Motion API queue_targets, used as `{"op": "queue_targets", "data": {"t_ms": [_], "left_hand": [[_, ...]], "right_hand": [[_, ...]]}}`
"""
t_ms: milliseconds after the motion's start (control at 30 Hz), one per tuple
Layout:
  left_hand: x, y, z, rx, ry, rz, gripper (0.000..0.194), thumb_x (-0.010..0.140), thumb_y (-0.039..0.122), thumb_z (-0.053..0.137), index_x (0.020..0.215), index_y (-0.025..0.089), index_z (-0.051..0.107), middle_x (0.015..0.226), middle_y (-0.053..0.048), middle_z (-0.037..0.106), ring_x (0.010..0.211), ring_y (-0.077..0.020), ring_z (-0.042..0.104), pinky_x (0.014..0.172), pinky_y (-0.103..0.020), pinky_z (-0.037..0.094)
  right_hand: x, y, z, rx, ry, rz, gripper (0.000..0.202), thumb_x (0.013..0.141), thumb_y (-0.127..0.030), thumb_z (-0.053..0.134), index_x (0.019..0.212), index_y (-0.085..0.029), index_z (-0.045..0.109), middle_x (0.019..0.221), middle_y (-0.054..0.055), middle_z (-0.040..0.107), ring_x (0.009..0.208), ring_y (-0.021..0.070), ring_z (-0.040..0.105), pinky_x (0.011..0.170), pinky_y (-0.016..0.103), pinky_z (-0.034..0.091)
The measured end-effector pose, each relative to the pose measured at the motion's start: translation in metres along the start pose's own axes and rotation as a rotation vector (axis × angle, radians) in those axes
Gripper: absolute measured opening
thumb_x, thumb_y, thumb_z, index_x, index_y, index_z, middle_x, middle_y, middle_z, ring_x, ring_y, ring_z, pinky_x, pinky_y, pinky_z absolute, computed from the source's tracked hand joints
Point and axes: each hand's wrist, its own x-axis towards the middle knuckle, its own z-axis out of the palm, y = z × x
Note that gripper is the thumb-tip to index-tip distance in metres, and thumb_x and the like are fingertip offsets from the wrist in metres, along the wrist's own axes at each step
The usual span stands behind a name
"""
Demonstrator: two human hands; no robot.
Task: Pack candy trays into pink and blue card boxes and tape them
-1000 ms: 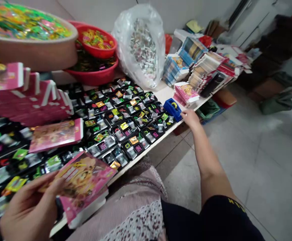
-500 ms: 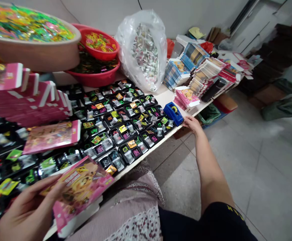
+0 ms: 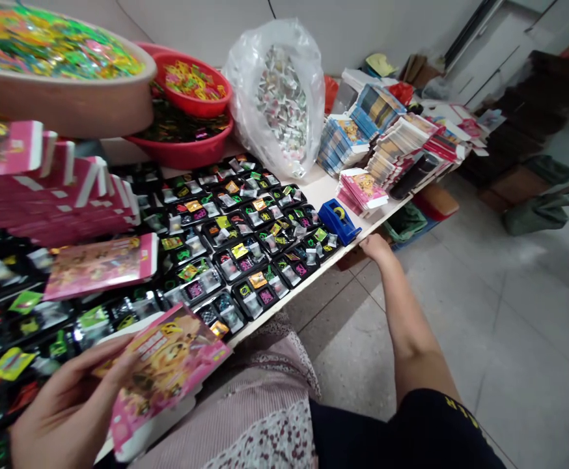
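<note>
Overall, a long white table (image 3: 319,187) carries rows of filled black plastic trays (image 3: 252,318). The left hand (image 3: 72,404) pinches a flat pink cardboard box with a printed face (image 3: 167,365), thumb on top, near the table's front edge. Box: long axis slants from lower left to upper right, roughly toward the dispenser, well apart from it; printed face up, white flap showing at the lower edge. The right hand (image 3: 376,247), fingers drawn together, is just beside the blue plastic tape dispenser (image 3: 344,230) and much nearer it; whether tape is pinched, cannot tell. Dispenser: glossy, yellow ring-shaped core (image 3: 339,213).
</note>
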Motion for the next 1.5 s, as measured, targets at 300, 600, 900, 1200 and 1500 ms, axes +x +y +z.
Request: {"op": "queue_targets", "data": {"t_ms": [300,600,900,1200,1500], "left_hand": [[0.003,0.036,0.021,0.16,-0.249,0.609,0.02,0.084,0.02,0.062,0.103,0.02,0.06,0.09,-0.004,0.063,0.081,-0.0142,0.06,0.073,-0.026,0.052],[0.002,0.032,0.0,0.473,-0.362,0.849,0.055,0.093,0.019,0.045,0.146,0.028,0.034,0.094,-0.005,0.052,0.076,-0.0148,0.052,0.064,-0.026,0.049],[0.009,0.031,-0.01,0.141,-0.222,0.66,0.016,0.092,0.019,0.049,0.104,0.017,0.06,0.089,-0.005,0.058,0.084,-0.0151,0.057,0.074,-0.029,0.049],[0.021,-0.031,-0.048,-0.29,0.214,0.184,0.036,0.086,0.037,0.063,0.115,0.022,0.047,0.111,-0.006,0.06,0.106,-0.0161,0.06,0.096,-0.032,0.049],[-0.067,-0.076,-0.057,0.49,0.053,0.451,0.036,0.09,0.029,0.057,0.123,0.017,0.048,0.123,-0.014,0.057,0.121,-0.0265,0.052,0.107,-0.052,0.04]], "right_hand": [[-0.185,-0.108,0.111,0.655,-0.751,-0.489,0.02,0.077,-0.042,0.072,0.081,-0.022,0.072,0.067,0.0,0.068,0.057,0.0124,0.061,0.054,0.027,0.053],[-0.232,-0.159,0.196,0.685,-0.934,-0.48,0.048,0.081,-0.045,0.065,0.125,-0.026,0.061,0.068,-0.005,0.064,0.048,0.0083,0.049,0.048,0.025,0.046],[-0.222,-0.175,0.199,0.125,-0.489,-0.876,0.058,0.078,-0.045,0.072,0.13,-0.025,0.058,0.068,-0.001,0.062,0.068,0.02,0.06,0.072,0.037,0.05],[-0.203,-0.188,0.248,0.31,-0.584,-1.117,0.035,0.09,-0.027,0.053,0.124,-0.024,0.062,0.119,0.006,0.069,0.107,0.0232,0.064,0.095,0.041,0.05],[-0.197,-0.208,0.316,-0.234,-0.336,-1.565,0.042,0.093,-0.024,0.053,0.133,-0.012,0.056,0.137,0.016,0.058,0.134,0.0314,0.046,0.109,0.052,0.036]]}}
